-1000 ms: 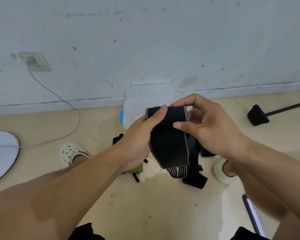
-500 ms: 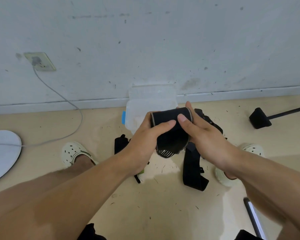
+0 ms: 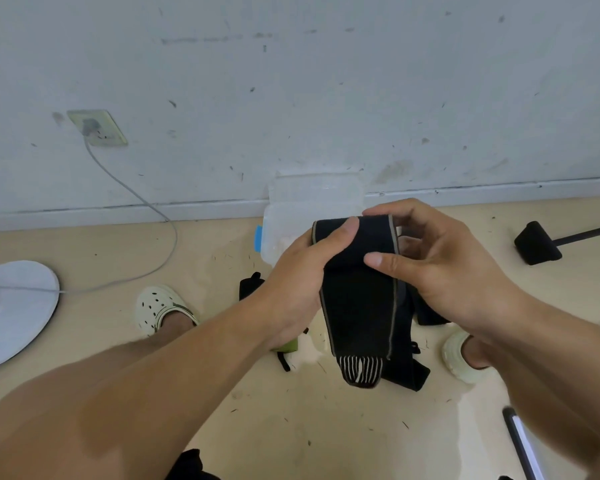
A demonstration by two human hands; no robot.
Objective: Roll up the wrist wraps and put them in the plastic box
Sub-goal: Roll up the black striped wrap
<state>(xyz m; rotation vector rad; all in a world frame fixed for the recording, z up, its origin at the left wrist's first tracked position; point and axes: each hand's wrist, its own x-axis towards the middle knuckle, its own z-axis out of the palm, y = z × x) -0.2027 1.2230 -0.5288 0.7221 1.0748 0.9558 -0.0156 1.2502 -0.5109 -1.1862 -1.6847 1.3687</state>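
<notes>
The black elastic wrist wrap with tan edging point(image 3: 359, 289) is hanging way longer than half a second ago, so the roll's slipping loose or getting redone. Left hand point(image 3: 291, 282) and right hand point(image 3: 440, 268) are both pinching its top, mid-frame. The clear plastic box point(image 3: 312, 206) is sitting just behind, against the wall.

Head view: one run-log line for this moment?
step: rolling | both hands, left hand, right hand, grip black elastic wrist wrap | clear plastic box: behind
</notes>
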